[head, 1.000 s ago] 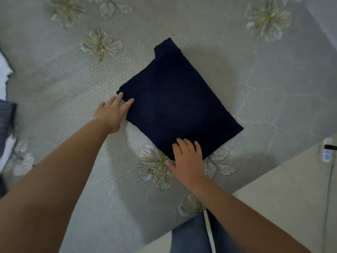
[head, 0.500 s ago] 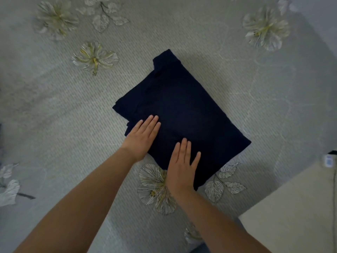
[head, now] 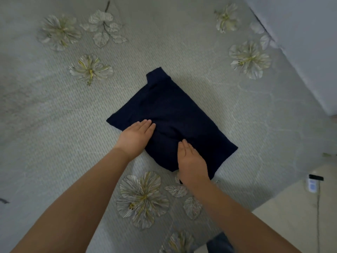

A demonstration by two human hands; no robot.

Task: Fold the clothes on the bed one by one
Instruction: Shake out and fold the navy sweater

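Observation:
A dark navy garment, folded into a rough rectangle, lies on the grey bed near its middle. My left hand lies flat on the garment's near left part, fingers straight and together. My right hand rests on the garment's near edge with straight fingers; its thumb side reaches under the edge and is partly hidden. The cloth bulges slightly between the two hands.
The bedspread carries printed pale flowers. The bed's edge runs diagonally at the lower right, with light floor beyond. A small white device with a cable stands on the floor. A wall rises at the upper right.
Both hands moved from the garment's corners onto its near half and closer together. The view shifted, so the garment sits lower in frame. The clothes at the left edge are out of view.

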